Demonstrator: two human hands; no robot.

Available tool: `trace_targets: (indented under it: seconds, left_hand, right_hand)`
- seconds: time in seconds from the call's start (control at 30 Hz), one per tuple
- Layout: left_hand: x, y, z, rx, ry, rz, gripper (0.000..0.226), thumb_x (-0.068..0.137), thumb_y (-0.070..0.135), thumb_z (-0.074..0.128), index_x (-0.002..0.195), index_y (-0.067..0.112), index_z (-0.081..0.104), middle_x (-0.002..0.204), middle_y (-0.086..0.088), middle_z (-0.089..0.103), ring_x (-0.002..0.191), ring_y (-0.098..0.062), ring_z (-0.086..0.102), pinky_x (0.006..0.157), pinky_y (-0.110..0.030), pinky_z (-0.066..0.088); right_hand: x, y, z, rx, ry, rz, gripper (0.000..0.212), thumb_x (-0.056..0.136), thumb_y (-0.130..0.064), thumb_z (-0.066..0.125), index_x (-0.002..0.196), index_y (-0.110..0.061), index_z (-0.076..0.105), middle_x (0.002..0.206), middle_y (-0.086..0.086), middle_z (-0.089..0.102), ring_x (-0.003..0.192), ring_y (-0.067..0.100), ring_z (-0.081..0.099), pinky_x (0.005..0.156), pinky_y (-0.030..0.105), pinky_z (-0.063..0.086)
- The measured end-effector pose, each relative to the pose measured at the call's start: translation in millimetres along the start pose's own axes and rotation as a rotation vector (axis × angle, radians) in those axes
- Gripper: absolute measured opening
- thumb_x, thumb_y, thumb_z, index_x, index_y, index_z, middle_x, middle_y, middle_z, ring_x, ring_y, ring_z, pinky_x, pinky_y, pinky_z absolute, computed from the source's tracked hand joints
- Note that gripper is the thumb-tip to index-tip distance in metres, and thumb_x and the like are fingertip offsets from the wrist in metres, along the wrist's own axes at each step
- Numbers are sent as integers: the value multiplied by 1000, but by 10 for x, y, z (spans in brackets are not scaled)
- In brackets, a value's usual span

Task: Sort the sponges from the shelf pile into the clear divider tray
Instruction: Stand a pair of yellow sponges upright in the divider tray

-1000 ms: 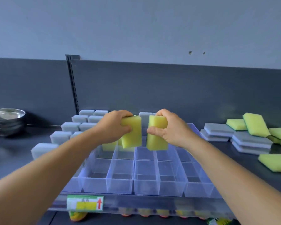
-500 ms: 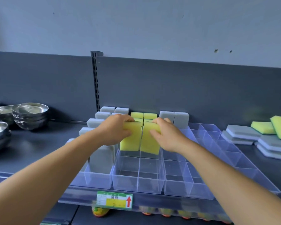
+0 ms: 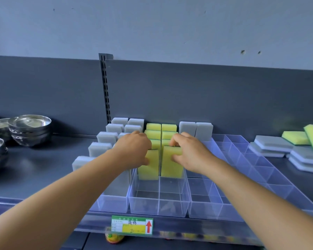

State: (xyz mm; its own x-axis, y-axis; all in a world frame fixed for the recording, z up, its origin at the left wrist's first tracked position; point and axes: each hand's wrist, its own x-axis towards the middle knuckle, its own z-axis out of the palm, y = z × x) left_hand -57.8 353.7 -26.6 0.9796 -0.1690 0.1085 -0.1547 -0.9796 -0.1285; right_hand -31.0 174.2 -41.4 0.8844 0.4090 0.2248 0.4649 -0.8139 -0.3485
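Right, dark grey shelf [image 3: 43, 165] w/ clear plastic divider tray [image 3: 172, 208] at its front edge; back compartments hold upright grey sponges [image 3: 195, 129] & yellow sponges [image 3: 161, 127]. Pile of flat grey and yellow-green sponges [image 3: 300, 150] lies far right, well apart from tray. Stacked steel bowls [image 3: 30, 129] at left. Left hand [image 3: 134, 150] grips upright yellow sponge [image 3: 149, 168], right hand [image 3: 188, 154] grips second yellow sponge [image 3: 172, 165]; both stand side by side in adjacent middle compartments. Green-yellow price tag w/ red arrow [image 3: 132, 225] on shelf lip.
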Motion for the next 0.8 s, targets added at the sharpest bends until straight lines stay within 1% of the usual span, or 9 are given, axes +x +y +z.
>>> trace_targets:
  seconds: [0.2,0.3,0.4,0.43,0.57,0.63,0.7,0.8]
  left_hand:
    - [63,88,-21,121,-23,28,39,85,43,65,113,16,62,116,-1,57,117,-21,47,74,-29,33]
    - [69,78,-26,113,-40,32,45,83,46,67,116,16,61,118,-1,57,119,-21,46,77,-30,36]
    - [57,65,-50,62,-32,19,58,78,52,69,123,18,58,126,0,55,122,-20,44,89,-33,43]
    - [52,81,-73,50,-20,19,60,77,53,69,125,19,56,128,1,54,123,-20,44,90,-34,44]
    - [90,273,-195,8,52,56,63,80,53,66,132,22,50,132,2,52,125,-19,44,85,-32,43]
    - [144,431,-237,-19,85,84,61,82,51,64,133,22,48,133,2,51,124,-20,46,87,-33,45]
    - [214,631,-261,-47,98,110,57,83,50,62,131,21,48,131,2,52,121,-21,49,89,-35,48]
    - [367,969,-277,-66,88,150,52,84,47,59,126,20,49,128,1,53,117,-21,52,87,-35,49]
  right_hand:
    - [-21,-1,69,-32,-48,18,34,82,-20,65,113,-20,53,118,-3,47,105,21,52,85,34,47]
    - [-41,0,49,-22,-61,20,43,80,-25,68,120,-22,52,124,-4,45,109,21,51,87,35,47]
    - [-90,37,-39,-10,-44,17,57,80,-33,69,131,-25,46,133,-7,42,119,18,47,94,34,44]
    - [-112,59,-78,-15,-30,14,61,80,-35,69,134,-24,43,136,-7,41,123,17,45,97,34,43]
    - [-220,206,-225,-68,2,16,68,83,-41,65,141,-22,34,144,-7,37,132,16,35,101,32,37]
    - [-280,328,-293,-101,4,21,69,85,-42,62,143,-22,31,147,-8,34,135,15,31,101,31,34]
    - [-344,479,-380,-123,4,42,69,86,-43,60,144,-22,29,149,-8,31,137,15,27,101,30,33]
    - [-451,763,-533,-140,2,81,69,88,-43,59,145,-21,27,152,-8,27,141,14,22,106,32,30]
